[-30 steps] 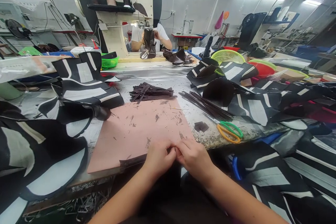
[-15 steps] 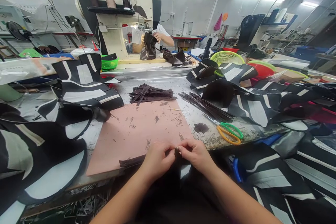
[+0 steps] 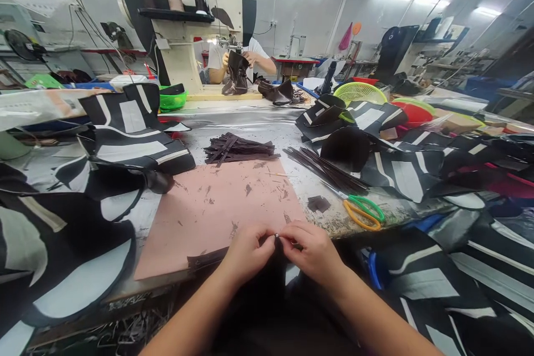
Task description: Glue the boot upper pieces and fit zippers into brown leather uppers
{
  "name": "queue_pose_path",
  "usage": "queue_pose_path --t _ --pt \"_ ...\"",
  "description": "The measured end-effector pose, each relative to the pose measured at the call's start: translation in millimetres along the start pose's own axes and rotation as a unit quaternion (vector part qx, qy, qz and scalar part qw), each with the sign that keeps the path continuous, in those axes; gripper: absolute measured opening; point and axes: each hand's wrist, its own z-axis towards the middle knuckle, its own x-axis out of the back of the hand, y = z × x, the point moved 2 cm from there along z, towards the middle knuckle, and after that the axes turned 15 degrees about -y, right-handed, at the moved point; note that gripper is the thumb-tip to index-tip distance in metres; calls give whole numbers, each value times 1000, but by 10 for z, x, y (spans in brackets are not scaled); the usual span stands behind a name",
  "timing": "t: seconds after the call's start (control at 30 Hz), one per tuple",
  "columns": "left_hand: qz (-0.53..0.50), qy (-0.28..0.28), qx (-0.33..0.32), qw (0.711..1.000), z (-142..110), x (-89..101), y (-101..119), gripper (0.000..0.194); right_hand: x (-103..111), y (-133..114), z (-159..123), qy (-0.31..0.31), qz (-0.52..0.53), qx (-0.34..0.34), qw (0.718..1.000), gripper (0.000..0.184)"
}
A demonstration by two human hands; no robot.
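My left hand (image 3: 250, 247) and my right hand (image 3: 308, 247) meet at the front edge of a pink mat (image 3: 200, 206). Thumbs and forefingers are pinched around a tiny whitish piece, too small to name, with dark material below. A dark narrow strip (image 3: 206, 257) lies along the mat's near edge, beside my left wrist. Behind the mat is a pile of short dark strips (image 3: 240, 147). To the right, long dark strips (image 3: 325, 169) lie near scissors (image 3: 362, 211) with green and orange handles, next to small dark scraps (image 3: 318, 203).
Black shoe-upper pieces with white strips (image 3: 137, 147) are heaped on the left, with more black pieces (image 3: 406, 175) on the right. Beyond the table, a person (image 3: 261, 55) holds a dark boot (image 3: 237, 75) at a sewing machine (image 3: 183, 39). A green basket (image 3: 173, 101) stands behind.
Both hands have shifted slightly left, and the right fingers have curled in more closely over the pinched spot. A whitish speck now shows more clearly between the fingertips.
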Motion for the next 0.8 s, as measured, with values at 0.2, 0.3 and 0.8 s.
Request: queue_pose_path --t 0.2,0.3,0.8 --pt "-8 -2 13 1000 -7 19 -17 21 -26 48 15 -14 36 -38 999 14" --pt "-13 -5 15 1000 1 22 -18 21 -36 81 13 -28 80 -74 994 13" --pt "-27 -2 27 999 31 51 -20 20 78 217 -6 53 189 -147 969 6"
